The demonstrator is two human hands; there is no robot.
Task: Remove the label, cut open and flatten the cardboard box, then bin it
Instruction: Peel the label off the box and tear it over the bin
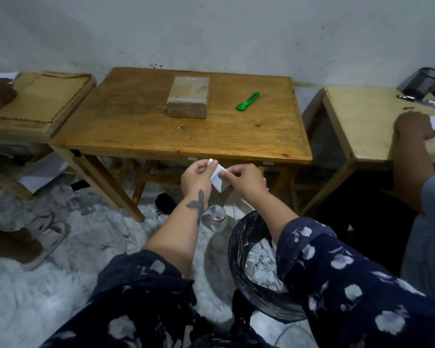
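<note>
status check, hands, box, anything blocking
Left hand and right hand both pinching the white label over the bin. Box uncut on table, cutter beside it. Nothing blocking.

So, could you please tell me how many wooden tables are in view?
3: the middle table holding the cardboard box and green cutter, one at the left under flattened cardboard, and one at the right. Others may lie outside the frame.
</note>
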